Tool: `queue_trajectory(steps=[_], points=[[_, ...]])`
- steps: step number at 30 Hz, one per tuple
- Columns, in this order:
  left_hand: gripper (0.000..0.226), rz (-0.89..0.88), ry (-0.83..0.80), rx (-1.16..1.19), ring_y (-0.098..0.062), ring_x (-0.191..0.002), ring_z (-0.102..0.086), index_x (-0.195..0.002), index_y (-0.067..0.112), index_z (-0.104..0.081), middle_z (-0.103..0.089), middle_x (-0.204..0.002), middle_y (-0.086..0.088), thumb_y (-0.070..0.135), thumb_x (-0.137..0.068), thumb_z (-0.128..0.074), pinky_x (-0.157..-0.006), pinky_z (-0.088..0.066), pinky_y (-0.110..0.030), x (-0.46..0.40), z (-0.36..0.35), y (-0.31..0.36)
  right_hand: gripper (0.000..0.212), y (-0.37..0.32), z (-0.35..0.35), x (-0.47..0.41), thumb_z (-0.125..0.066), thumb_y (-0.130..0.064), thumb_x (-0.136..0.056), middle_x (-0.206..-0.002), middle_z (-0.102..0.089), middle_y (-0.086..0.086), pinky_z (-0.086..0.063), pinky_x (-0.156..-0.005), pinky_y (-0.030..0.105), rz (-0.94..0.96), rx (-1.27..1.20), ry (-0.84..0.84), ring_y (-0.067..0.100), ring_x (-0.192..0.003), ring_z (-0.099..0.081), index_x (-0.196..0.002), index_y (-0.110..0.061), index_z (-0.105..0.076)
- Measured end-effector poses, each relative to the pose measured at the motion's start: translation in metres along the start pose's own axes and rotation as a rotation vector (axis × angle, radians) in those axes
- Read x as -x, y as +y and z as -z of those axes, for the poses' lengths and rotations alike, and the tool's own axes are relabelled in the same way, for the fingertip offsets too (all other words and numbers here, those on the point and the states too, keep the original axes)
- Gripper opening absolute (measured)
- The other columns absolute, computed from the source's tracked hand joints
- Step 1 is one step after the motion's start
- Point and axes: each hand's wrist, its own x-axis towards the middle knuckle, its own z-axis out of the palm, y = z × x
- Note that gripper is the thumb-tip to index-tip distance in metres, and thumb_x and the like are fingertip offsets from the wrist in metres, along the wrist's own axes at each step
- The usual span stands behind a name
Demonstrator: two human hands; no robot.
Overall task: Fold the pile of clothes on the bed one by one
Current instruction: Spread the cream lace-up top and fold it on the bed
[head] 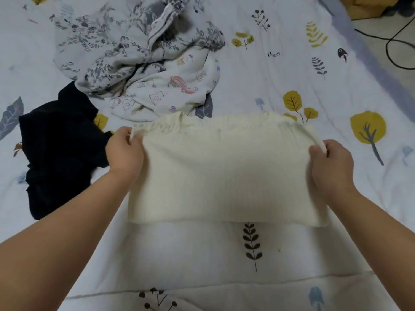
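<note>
A cream knit sweater [224, 171] lies folded at the middle of a leaf-printed bedsheet [336, 86], with bare sheet along its near edge and to its right. The left hand [124, 151] and right hand [330, 164] each pinch a far corner. A black garment [60, 149] lies just left; a floral garment [116, 46] and a cartoon-print garment [170, 90] are heaped beyond.

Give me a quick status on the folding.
Left hand and right hand each pinch a far corner of the cream sweater. Floral, cartoon and black clothes lie unfolded beyond, not blocking.
</note>
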Motion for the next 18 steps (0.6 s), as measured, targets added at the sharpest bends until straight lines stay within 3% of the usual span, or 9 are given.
queue_trajectory(steps=[4, 6, 7, 8, 10, 13, 14, 16, 18], points=[[0.008, 0.084, 0.091, 0.042, -0.022, -0.078, -0.046, -0.092, 0.008, -0.052, -0.048, -0.069, 0.001, 0.014, -0.094, -0.047, -0.067, -0.031, -0.023, -0.005, -0.003, 0.001, 0.017, 0.003, -0.01, -0.012, -0.04, -0.016, -0.096, -0.071, -0.044, -0.003, -0.026, -0.06, 0.023, -0.061, -0.111, 0.098, 0.02, -0.08, -0.043, -0.082, -0.01, -0.048], [0.024, 0.175, 0.033, -0.032, -0.03, -0.098, -0.053, -0.115, 0.006, -0.051, -0.061, -0.099, -0.01, 0.018, -0.095, -0.047, -0.082, -0.038, -0.03, -0.005, -0.008, 0.003, 0.018, 0.005, -0.017, -0.016, -0.041, -0.017, -0.095, -0.093, -0.055, 0.007, -0.031, -0.071, 0.026, -0.145, -0.004, 0.087, 0.028, -0.095, -0.05, -0.105, -0.007, -0.051], [0.038, 0.188, 0.006, -0.081, -0.032, -0.112, -0.051, -0.13, 0.006, -0.042, -0.056, -0.121, -0.014, 0.019, -0.095, -0.047, -0.092, -0.037, -0.035, -0.003, -0.01, 0.006, 0.03, 0.004, -0.019, -0.017, -0.043, -0.017, -0.094, -0.113, -0.054, 0.012, -0.035, -0.081, 0.031, -0.156, 0.088, 0.084, 0.031, -0.108, -0.049, -0.122, -0.007, -0.046], [0.048, 0.12, 0.005, -0.135, -0.033, -0.123, -0.044, -0.139, 0.005, -0.032, -0.044, -0.137, -0.015, 0.02, -0.095, -0.047, -0.1, -0.034, -0.039, 0.0, -0.013, 0.01, 0.042, 0.002, -0.02, -0.016, -0.045, -0.017, -0.093, -0.13, -0.046, 0.015, -0.035, -0.093, 0.037, -0.124, 0.186, 0.087, 0.031, -0.121, -0.043, -0.133, -0.008, -0.039], [0.057, -0.227, 0.009, -0.215, -0.033, -0.136, -0.029, -0.144, 0.002, -0.025, -0.028, -0.149, -0.018, 0.02, -0.094, -0.047, -0.11, -0.024, -0.042, 0.014, -0.022, 0.023, 0.054, -0.007, -0.028, -0.003, -0.046, -0.018, -0.092, -0.145, -0.033, 0.015, -0.024, -0.107, 0.043, 0.091, 0.337, 0.122, 0.03, -0.135, -0.029, -0.143, -0.009, -0.029], [0.065, -0.601, -0.215, -0.402, -0.035, -0.143, -0.012, -0.147, 0.01, -0.02, -0.011, -0.156, -0.017, 0.042, -0.091, -0.029, -0.114, -0.011, -0.048, 0.046, -0.048, 0.035, 0.062, -0.012, -0.06, 0.026, -0.033, -0.037, -0.092, -0.153, -0.022, 0.02, -0.018, -0.111, 0.054, 0.522, 0.587, -0.002, 0.033, -0.141, -0.023, -0.147, -0.007, -0.026], [0.069, -0.64, -0.316, -0.503, -0.034, -0.144, -0.004, -0.149, 0.016, -0.015, -0.004, -0.157, -0.013, 0.051, -0.089, -0.017, -0.113, -0.006, -0.051, 0.056, -0.057, 0.035, 0.066, -0.01, -0.07, 0.029, -0.027, -0.045, -0.094, -0.156, -0.011, 0.019, -0.012, -0.111, 0.058, 0.581, 0.729, -0.133, 0.033, -0.144, -0.013, -0.149, -0.01, -0.017], [0.073, -0.641, -0.484, -0.703, -0.034, -0.143, 0.012, -0.149, 0.026, 0.0, 0.01, -0.157, -0.007, 0.063, -0.087, -0.004, -0.112, 0.003, -0.055, 0.066, -0.075, 0.025, 0.069, 0.004, -0.082, 0.025, -0.015, -0.057, -0.094, -0.157, 0.018, 0.006, 0.008, -0.111, 0.057, 0.527, 0.923, -0.361, 0.026, -0.144, 0.016, -0.149, -0.022, 0.009], [0.067, -0.555, -0.576, -0.8, -0.034, -0.141, 0.02, -0.147, 0.033, 0.011, 0.019, -0.156, -0.003, 0.063, -0.09, -0.006, -0.112, 0.008, -0.055, 0.064, -0.085, 0.009, 0.069, 0.016, -0.081, 0.011, -0.01, -0.062, -0.092, -0.155, 0.025, 0.001, 0.014, -0.11, 0.057, 0.451, 0.959, -0.413, 0.025, -0.141, 0.025, -0.147, -0.03, 0.016]])
